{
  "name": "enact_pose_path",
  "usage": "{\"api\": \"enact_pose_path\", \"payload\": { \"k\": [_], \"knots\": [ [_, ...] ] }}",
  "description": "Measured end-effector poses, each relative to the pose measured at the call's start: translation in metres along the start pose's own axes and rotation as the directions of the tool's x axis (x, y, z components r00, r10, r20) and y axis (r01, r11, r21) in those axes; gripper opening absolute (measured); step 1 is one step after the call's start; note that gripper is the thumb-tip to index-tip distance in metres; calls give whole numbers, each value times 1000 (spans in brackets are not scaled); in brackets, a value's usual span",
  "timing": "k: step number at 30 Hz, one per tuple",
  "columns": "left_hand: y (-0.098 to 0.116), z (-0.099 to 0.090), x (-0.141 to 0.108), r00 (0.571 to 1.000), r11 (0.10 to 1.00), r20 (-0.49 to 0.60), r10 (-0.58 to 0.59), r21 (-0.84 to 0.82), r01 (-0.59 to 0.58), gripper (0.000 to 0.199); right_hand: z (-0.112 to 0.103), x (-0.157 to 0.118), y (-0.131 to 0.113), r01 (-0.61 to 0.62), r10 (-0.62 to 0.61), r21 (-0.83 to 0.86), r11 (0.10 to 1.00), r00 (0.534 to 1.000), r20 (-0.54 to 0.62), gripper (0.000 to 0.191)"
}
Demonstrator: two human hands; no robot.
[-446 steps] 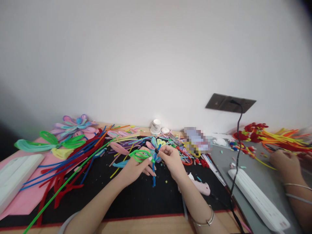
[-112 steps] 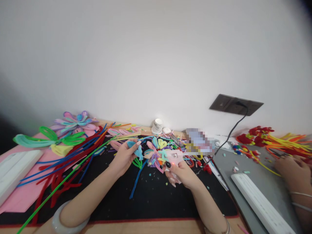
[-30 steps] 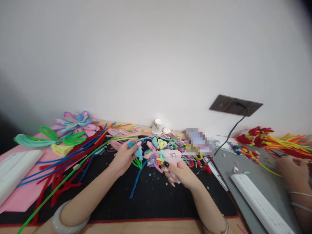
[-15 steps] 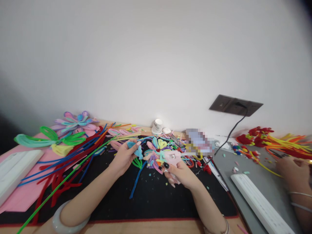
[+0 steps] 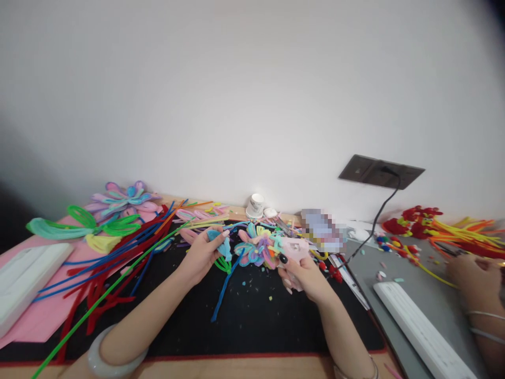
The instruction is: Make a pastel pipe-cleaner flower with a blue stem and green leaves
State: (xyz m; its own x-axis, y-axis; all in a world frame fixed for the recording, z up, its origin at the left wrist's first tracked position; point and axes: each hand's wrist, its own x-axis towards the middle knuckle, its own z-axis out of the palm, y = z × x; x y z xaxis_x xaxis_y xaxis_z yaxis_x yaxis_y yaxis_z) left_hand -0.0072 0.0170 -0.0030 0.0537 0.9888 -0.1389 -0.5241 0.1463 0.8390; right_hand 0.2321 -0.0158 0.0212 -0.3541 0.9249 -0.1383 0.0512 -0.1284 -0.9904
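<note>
Glue gun (image 5: 296,246) and right hand (image 5: 305,272) gripping it sit farther right now; left hand (image 5: 201,256) pinches a blue piece (image 5: 224,247). Gluing seems underway; pressing looks called for next.

A white cup (image 5: 257,202) is standing by the wall (image 5: 236,105), and a small white case (image 5: 270,212) is lying just beside it. Leftward, a pastel pipe-cleaner flower (image 5: 128,197) is resting behind a green-petalled flower (image 5: 126,226). A white box (image 5: 35,279) is lying on a pink sheet (image 5: 47,323), with red and blue pipe cleaners (image 5: 92,314) sprawling nearby. A dark socket plate (image 5: 363,171) is sitting on the wall. Rightward, a white power strip (image 5: 424,331) is slanting across the grey worktop (image 5: 369,263); coloured pom-poms (image 5: 384,242) are lying near fuzzy red pieces (image 5: 418,227).
</note>
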Motion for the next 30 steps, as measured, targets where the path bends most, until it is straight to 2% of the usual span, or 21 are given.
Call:
{"api": "enact_pose_path", "payload": {
  "k": [3,5,6,8,9,10,12,18,24,30],
  "knots": [
    [2,1,-2,1000,999,-18,4,41,-4,34,-12,-8,-4,46,-55,-91,995,994,-91,33],
    [4,2,-2,1000,996,-17,16,87,-14,35,-23,-18,-10,15,-66,-258,966,980,-190,31],
    [4,3,-3,1000,993,-15,23,116,-21,35,-28,-24,-13,-20,-79,-351,936,961,-265,29],
    [5,4,-3,999,985,-6,43,169,-41,34,-39,-36,-20,-115,-144,-531,839,896,-421,26],
    [5,4,-4,999,981,3,52,187,-52,34,-44,-42,-24,-131,-203,-602,788,868,-454,22],
    [5,4,-4,998,978,13,62,200,-63,33,-48,-47,-27,-138,-249,-662,737,855,-455,18],
    [4,5,-4,996,973,37,79,216,-85,31,-54,-55,-29,-139,-287,-744,654,864,-413,19],
    [2,4,-5,992,956,69,108,267,-123,29,-58,-57,-10,-162,-208,-850,501,931,-300,35],
    [1,4,-5,992,954,88,94,277,-115,27,-50,-51,6,-150,-126,-872,465,964,-233,39],
    [1,4,-6,992,955,96,87,275,-110,27,-50,-52,7,-229,-95,-861,455,948,-303,35]
  ]
}}
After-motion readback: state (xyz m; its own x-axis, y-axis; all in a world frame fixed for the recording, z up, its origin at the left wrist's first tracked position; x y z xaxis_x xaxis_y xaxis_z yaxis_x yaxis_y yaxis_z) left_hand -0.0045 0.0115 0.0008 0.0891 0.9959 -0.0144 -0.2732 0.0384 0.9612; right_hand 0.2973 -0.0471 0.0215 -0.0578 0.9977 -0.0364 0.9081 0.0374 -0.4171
